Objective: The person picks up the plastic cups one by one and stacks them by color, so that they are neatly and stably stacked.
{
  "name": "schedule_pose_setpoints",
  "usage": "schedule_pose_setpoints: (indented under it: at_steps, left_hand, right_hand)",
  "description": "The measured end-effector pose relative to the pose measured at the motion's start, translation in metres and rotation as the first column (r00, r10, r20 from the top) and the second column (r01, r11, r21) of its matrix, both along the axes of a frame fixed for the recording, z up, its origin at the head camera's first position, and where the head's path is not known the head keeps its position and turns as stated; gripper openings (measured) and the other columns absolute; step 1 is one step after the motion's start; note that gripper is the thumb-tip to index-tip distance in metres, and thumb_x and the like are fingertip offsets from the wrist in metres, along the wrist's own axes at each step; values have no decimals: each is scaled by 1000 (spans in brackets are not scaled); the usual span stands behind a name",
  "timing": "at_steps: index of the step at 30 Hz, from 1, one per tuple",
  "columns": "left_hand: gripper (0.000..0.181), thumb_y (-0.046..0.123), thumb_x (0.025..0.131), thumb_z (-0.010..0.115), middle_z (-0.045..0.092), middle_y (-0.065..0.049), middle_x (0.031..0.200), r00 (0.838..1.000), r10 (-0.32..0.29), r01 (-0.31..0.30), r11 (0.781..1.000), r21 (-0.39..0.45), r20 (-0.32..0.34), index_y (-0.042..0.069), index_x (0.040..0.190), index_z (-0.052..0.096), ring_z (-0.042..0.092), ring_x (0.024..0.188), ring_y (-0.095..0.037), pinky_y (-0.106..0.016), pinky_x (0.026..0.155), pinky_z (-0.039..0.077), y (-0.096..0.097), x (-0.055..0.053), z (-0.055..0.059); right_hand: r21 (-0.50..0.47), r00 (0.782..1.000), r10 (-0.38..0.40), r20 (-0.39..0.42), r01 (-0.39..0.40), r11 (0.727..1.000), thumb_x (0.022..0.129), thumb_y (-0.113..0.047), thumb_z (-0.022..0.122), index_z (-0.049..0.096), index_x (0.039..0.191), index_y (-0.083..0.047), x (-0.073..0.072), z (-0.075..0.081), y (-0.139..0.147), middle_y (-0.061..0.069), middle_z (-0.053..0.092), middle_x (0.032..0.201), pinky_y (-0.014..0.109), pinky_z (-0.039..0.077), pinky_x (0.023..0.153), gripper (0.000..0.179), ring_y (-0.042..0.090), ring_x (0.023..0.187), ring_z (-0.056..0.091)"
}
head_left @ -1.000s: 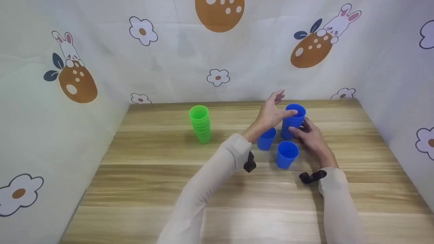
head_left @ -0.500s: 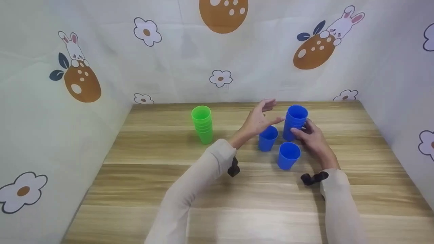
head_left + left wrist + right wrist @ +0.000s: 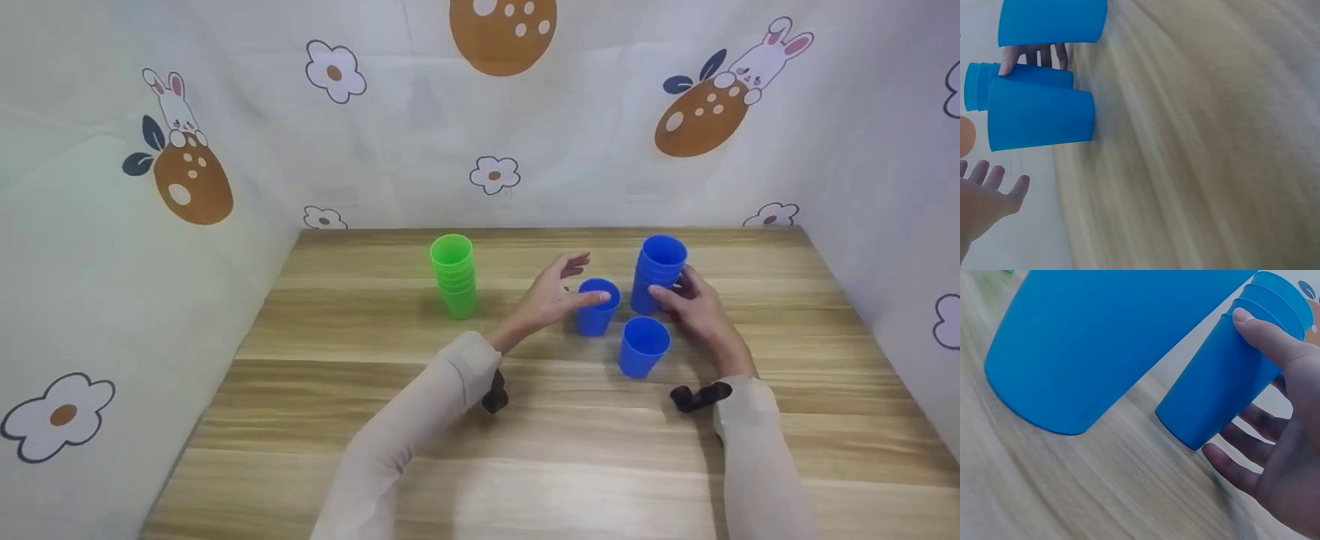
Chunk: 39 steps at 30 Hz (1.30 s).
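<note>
In the head view, a stack of nested blue cups (image 3: 651, 289) stands upright at the back right. My right hand (image 3: 697, 304) holds this stack from its right side, thumb on the front and fingers behind, as the right wrist view shows. A single blue cup (image 3: 595, 321) stands to the left of the stack. My left hand (image 3: 551, 296) is beside it with fingers spread, the thumb overlapping its rim in the head view. In the left wrist view, that hand (image 3: 988, 197) appears apart from the cups. Another blue cup (image 3: 642, 356) stands nearer the front.
A stack of nested green cups (image 3: 454, 281) stands left of the left hand. The wooden table (image 3: 337, 420) carries everything. A patterned white cloth (image 3: 405, 150) closes off the back and both sides.
My left hand has drawn away from the top of the blue stack, moving left and down to the single blue cup. The right hand keeps its hold on the stack.
</note>
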<state>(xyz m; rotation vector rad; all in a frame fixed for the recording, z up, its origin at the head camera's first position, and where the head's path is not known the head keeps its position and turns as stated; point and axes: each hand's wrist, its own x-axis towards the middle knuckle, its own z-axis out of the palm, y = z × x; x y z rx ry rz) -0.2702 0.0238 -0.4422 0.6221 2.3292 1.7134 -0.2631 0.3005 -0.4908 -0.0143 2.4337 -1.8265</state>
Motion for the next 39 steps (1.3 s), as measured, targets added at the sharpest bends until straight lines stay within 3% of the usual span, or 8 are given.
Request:
schedule_pose_setpoints:
  at_steps: [4,11,18,24,33,39]
  left_hand:
    - [81,28,85,81,45,-17,155,999,-15,15,1000,11,33,9,151,39,43,144,-36,-53,116,41,-1,3,-10]
    - [82,22,84,82,46,-13,153,995,-34,31,999,27,98,8,151,37,48,140,-31,-46,115,44,0,7,-27]
    - [81,23,84,82,47,-13,152,994,-26,24,999,26,110,10,150,38,49,137,-30,-44,115,44,5,9,-35]
    - [79,22,82,84,50,-12,150,994,9,-17,997,78,109,11,148,41,51,136,-30,-44,116,43,9,7,-38]
    - [66,22,82,84,60,-7,135,992,36,-44,997,68,121,12,138,49,57,128,-24,-40,113,45,14,6,-37]
    - [68,19,80,85,63,-8,133,991,42,-55,994,96,128,10,137,50,58,126,-22,-38,111,46,16,0,-29]
  right_hand:
    - [13,1000,-4,-3,4,1000,93,-49,66,17,161,-18,2,0,3,21,34,161,56,31,121,90,40,148,35]
    - [-45,1000,-13,1,13,999,94,-44,67,19,161,-18,3,-1,1,20,37,159,48,40,117,87,36,145,40]
    - [-16,1000,-20,11,20,1000,92,-48,68,17,161,-18,2,0,2,20,34,161,55,31,121,91,38,148,34]
    - [8,1000,-14,24,14,1000,92,-49,67,14,162,-21,-1,-1,3,20,32,162,57,29,122,91,40,149,32]
    - [42,1000,-13,12,12,999,91,-52,67,15,162,-18,0,1,1,22,31,162,58,28,122,95,41,150,30]
    - [46,1000,-14,-22,15,999,93,-46,67,20,161,-16,-2,0,0,23,37,158,46,43,114,88,40,145,40]
